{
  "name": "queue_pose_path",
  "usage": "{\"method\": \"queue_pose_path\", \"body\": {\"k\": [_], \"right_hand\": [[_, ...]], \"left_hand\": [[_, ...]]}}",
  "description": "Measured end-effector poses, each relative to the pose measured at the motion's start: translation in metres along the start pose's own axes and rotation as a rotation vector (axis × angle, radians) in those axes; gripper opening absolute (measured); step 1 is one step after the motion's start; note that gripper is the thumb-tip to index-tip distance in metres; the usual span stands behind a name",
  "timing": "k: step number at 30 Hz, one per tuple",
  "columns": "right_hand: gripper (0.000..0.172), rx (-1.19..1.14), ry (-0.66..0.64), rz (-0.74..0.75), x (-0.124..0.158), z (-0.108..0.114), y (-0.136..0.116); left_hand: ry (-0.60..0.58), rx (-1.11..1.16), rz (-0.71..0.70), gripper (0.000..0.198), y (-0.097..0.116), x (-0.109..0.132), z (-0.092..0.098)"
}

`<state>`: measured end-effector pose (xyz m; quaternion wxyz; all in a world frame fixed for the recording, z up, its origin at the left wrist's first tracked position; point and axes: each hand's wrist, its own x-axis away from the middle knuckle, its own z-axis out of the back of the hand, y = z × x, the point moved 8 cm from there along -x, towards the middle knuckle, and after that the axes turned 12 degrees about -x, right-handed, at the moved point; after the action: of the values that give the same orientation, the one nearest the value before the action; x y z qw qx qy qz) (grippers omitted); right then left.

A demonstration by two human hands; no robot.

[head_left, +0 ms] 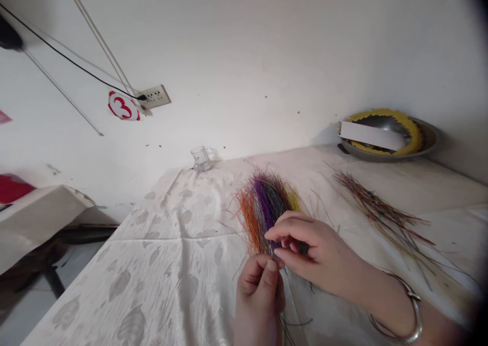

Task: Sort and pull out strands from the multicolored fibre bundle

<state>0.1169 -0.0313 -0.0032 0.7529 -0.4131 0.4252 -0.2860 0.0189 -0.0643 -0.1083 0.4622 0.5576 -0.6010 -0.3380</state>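
Observation:
A bundle of thin coloured strands (267, 198), wire-like, in orange, purple, dark grey, dark red and yellow, lies spread on the cloth just beyond my hands. My left hand (262, 282) is closed in a pinch, thumb against the fingers, on thin dark strands (287, 331) whose ends stick out below it. What lies inside the pinch is mostly hidden. Over the near end of the bundle, my right hand (305, 242) has thumb and forefinger apart, its other fingers curled. I see nothing held between those fingertips. A metal bangle (415, 310) circles the right wrist.
A looser strand bunch (381, 209) lies to the right. Behind it, a metal bowl (427, 137) holds a yellow toothed ring (415, 132) and a pale strip (369, 134). A clear glass mug (201, 159) stands near the wall, below a socket (158, 97). The patterned tablecloth (152, 280) has creases.

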Motion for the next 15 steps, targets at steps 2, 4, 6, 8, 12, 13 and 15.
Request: {"method": "queue_pose_path", "body": {"k": [2, 4, 6, 8, 12, 13, 15], "right_hand": [[0.025, -0.013, 0.000, -0.005, 0.001, 0.000, 0.001], [0.029, -0.029, 0.019, -0.030, 0.001, 0.001, 0.005], [0.033, -0.054, 0.054, -0.083, 0.001, 0.003, 0.011], [0.031, -0.100, 0.084, -0.160, 0.000, 0.004, 0.018], [0.018, -0.334, 0.031, -0.351, 0.001, -0.006, 0.032], [0.017, -0.410, 0.004, -0.395, 0.002, -0.010, 0.035], [0.015, -0.543, -0.043, -0.463, 0.004, -0.018, 0.037]], "left_hand": [[-0.002, 0.005, -0.002, 0.037, 0.000, -0.001, 0.000], [-0.005, 0.011, -0.005, 0.036, 0.000, -0.001, 0.000], [-0.005, 0.016, -0.005, 0.035, -0.001, -0.001, 0.000], [0.000, 0.020, -0.003, 0.034, -0.001, -0.001, 0.001], [0.002, 0.046, 0.006, 0.033, -0.001, 0.001, 0.000], [-0.007, 0.056, 0.009, 0.032, -0.001, 0.001, -0.001], [-0.041, 0.082, 0.013, 0.030, 0.000, 0.001, -0.004]]}}
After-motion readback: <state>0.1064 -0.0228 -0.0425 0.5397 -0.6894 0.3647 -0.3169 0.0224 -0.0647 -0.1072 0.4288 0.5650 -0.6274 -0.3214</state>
